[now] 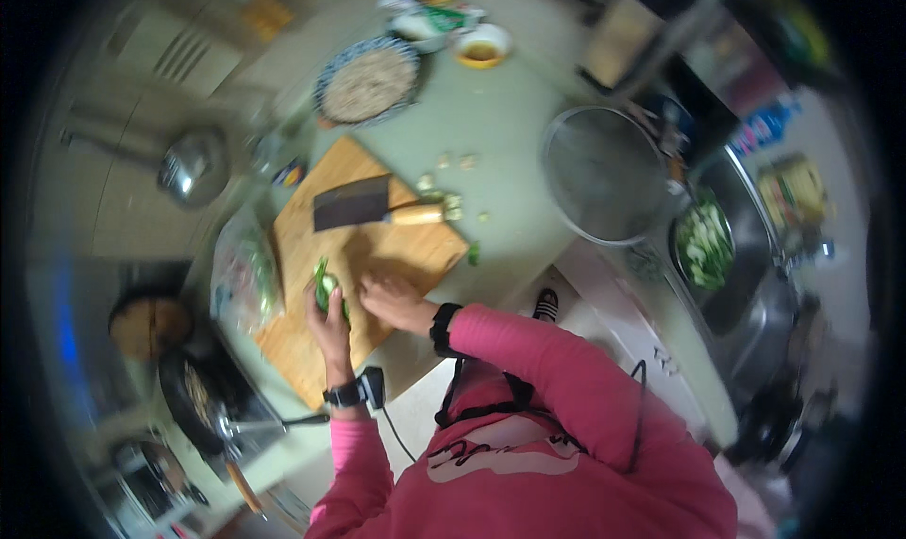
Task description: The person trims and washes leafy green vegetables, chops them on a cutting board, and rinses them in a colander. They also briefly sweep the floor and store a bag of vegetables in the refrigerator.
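Observation:
My left hand (330, 319) holds a green leafy vegetable (326, 289) with a pale base, low over the wooden cutting board (304, 358). Just to its right, my right hand (391, 302) hovers at or on the board with its fingers bent down. Blur keeps me from telling whether anything is in those fingers. Farther up the board lies a cleaver (352, 203), its dark blade to the left and its wooden handle (417, 215) to the right. Cut vegetable bits (451, 205) sit beside the handle, at the board's right edge.
A plastic bag of produce (246, 277) touches the board's left side. Beyond are a patterned bowl (368, 82) and a small bowl of brown liquid (481, 47). On the right stand a large metal pot (601, 174) and a sink (754, 319) holding a bowl of greens (703, 245). A wok (187, 401) is at left.

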`<state>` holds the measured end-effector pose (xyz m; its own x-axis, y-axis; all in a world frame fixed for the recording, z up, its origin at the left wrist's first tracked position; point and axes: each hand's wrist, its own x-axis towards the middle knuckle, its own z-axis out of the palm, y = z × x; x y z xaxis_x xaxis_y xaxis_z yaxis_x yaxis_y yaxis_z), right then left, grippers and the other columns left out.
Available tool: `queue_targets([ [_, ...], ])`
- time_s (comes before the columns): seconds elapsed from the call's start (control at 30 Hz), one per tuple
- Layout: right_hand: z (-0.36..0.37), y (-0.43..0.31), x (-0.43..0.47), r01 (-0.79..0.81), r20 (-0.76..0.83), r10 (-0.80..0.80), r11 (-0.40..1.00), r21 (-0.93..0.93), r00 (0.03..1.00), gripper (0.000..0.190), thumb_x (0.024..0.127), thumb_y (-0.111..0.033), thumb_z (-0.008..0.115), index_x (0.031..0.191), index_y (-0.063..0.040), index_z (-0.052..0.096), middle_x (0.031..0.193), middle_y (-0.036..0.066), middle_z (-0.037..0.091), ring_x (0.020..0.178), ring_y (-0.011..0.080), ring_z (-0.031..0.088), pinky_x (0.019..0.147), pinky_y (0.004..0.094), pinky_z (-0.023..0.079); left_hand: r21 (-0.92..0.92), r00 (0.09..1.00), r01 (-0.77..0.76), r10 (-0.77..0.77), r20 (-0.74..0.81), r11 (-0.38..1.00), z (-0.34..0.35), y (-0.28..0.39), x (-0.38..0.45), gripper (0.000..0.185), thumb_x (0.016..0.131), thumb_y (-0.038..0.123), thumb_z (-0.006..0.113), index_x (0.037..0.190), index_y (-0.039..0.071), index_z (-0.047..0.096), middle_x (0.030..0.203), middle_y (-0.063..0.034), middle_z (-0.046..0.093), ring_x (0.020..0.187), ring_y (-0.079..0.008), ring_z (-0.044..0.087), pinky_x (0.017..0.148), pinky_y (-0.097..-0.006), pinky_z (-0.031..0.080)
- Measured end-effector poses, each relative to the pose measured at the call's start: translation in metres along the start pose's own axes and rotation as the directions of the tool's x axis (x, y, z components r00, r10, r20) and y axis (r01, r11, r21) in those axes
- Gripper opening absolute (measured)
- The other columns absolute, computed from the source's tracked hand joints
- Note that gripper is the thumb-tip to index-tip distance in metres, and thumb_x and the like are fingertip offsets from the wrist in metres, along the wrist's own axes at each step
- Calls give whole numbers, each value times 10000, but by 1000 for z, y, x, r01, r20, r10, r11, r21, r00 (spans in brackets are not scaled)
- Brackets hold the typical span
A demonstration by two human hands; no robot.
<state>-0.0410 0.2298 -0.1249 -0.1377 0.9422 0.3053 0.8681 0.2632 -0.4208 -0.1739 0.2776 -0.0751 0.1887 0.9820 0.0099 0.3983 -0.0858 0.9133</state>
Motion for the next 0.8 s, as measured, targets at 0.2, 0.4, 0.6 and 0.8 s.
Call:
queue_targets([
  [0.2,-90,58,-84,-327,-100,471,735,593,877,143,780,-24,578,920,4,590,841,169,604,801,299,615,685,374,494,-117,914,-152,185,362,981,71,71,-20,368,757,-5,650,1118,-5,580,1203,-121,519,1099,-234,504,951,-330,388],
  [0.4,-247,136,-295,-423,-124,804,428,799,581,158,857,-82,621,1003,-23,625,855,21,628,731,83,570,661,251,476,-317,614,-297,434,659,901,213,154,-102,365,709,65,721,1044,-23,605,1151,-153,557,1076,-261,533,922,-338,410],
  [0.6,-340,194,-466,-482,-92,970,193,855,226,174,864,-80,602,1010,7,637,766,33,611,671,99,557,604,245,463,-233,316,222,156,936,947,384,208,-213,258,880,146,637,1093,13,579,873,12,573,785,-60,522,668,-219,448],
  [0.8,-354,287,-545,-544,-77,948,243,803,310,203,867,-53,578,1056,8,619,854,51,627,742,116,587,638,257,482,-32,240,483,-97,966,875,547,222,-275,397,908,286,595,1209,39,517,984,-46,594,826,-114,545,693,-263,467],
])
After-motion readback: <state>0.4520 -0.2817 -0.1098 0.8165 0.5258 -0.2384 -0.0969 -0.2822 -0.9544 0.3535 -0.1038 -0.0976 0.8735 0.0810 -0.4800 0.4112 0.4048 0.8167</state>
